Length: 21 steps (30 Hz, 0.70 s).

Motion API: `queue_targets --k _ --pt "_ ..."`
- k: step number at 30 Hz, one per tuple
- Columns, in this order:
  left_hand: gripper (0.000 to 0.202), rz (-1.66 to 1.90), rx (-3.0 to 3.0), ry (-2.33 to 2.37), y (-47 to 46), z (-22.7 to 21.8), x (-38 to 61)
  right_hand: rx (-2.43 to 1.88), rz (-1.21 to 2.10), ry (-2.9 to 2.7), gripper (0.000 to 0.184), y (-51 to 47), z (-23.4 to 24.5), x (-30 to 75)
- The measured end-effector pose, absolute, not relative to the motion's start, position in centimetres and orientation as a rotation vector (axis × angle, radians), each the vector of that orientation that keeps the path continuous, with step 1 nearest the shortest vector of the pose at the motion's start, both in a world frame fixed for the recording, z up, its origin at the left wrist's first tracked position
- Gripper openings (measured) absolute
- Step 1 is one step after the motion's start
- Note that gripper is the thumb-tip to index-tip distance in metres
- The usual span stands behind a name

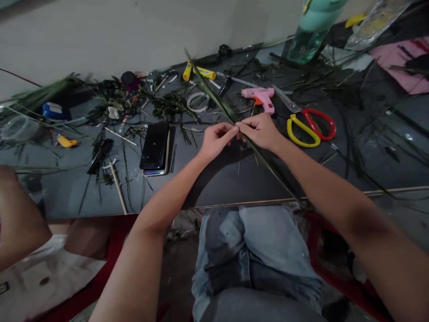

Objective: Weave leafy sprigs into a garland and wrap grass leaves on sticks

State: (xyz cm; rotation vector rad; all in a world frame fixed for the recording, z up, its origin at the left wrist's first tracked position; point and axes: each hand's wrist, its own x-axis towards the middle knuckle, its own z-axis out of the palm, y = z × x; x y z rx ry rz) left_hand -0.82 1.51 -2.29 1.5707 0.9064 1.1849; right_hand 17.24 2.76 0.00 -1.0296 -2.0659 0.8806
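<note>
A long green leaf strip (214, 96) runs diagonally from the far middle of the grey table (217, 183) down toward its near edge. My left hand (216, 139) pinches the strip between thumb and fingers. My right hand (259, 130) pinches it right beside, the fingertips of both hands almost touching. Both hands hover just above the table top, in front of a pink glue gun (261, 96).
Red-and-yellow scissors (310, 123) lie right of my hands, a black phone (155, 147) to the left. Leaf scraps, sticks, a white tape ring (197, 102) and yellow tubes (199, 71) litter the back. A green bottle (311, 27) stands far right. Another person's arm (16, 219) is at the left.
</note>
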Motion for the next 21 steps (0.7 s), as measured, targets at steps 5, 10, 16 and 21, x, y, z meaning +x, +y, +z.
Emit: queue_targets --k 5,10,16,21 --pt "0.057 1.051 1.62 0.937 1.6 -2.6 -1.1 -1.118 0.551 -2.281 0.039 2.2 -0.1 17.1" --pt "0.05 1.007 1.656 1.044 1.7 -3.1 -1.1 -1.178 0.529 -2.259 0.036 2.1 0.4 17.2" --pt "0.044 0.96 1.531 1.025 2.0 -3.2 -0.9 -1.071 0.772 -2.156 0.046 2.7 -0.3 17.0" --pt "0.056 1.075 1.489 0.918 2.2 -2.9 -1.2 -0.98 0.927 -1.875 0.056 1.9 -0.9 15.7"
